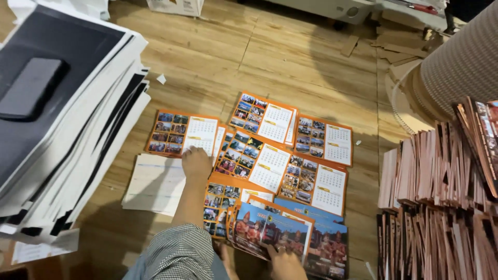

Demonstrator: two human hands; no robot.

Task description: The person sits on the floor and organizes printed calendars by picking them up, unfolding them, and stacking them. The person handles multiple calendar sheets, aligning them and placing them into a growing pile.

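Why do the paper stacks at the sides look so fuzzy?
Head view: the tall paper stack on the left and the pink card bundles on the right sit near the lens and smear; the calendar sheets on the wood floor are sharper, under soft, even light.

The right hand (286, 263) was cut off by the bottom edge, its fingers' hold on the cover sheets (272, 233) unclear. The left hand (196, 163) hid the corner of a calendar sheet (182, 134) beyond those cover sheets. Left of them, the tall paper stack (62, 119) ran out of view. The sheets' photos and date grids were too small to make out.
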